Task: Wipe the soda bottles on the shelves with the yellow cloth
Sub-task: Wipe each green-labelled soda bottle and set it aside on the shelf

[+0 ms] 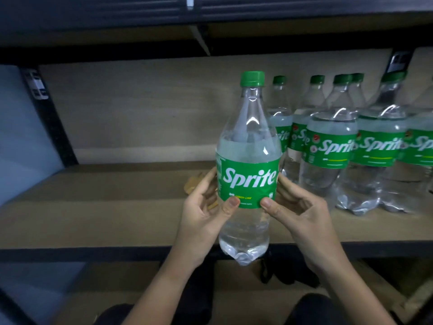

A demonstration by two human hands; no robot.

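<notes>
A wooden shelf (117, 207) on a dark metal frame fills the view. A cluster of bottles (346, 146) with green labels and caps stands on it at the right. One bottle (248, 160) is held upright in front of the shelf edge, label facing the camera. The left hand (201, 214) and right hand (302, 212) clasp its sides, thumbs pressed on the label's lower edge. A yellowish cloth (194, 184) lies on the shelf behind the left hand, mostly hidden
</notes>
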